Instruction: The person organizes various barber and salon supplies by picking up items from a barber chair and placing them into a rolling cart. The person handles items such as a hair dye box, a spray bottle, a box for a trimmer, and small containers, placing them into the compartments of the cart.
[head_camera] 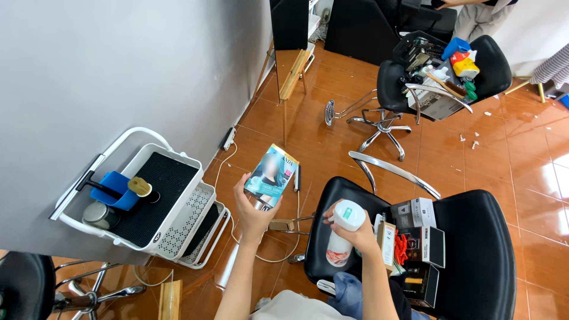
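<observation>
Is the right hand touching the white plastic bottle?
Touching: the head view shows the right hand wrapped around the white plastic bottle, fingers over its cap.

Left hand (252, 208) lifts a teal box (271, 174); right hand (349, 233) grips a white bottle (344, 237) over a black chair (474, 249)

Hair salon: styling chairs (474, 249), mirror (290, 24)

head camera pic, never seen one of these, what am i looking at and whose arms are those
The one picture comes from a camera on a person's head, looking down, so both bare arms are that person's own. The left hand holds up a teal box. The right hand grips a white bottle over a black salon chair, whose seat carries dark boxes. By the wall stands a white trolley holding a blue bowl. A second chair holds bottles and tools.
</observation>
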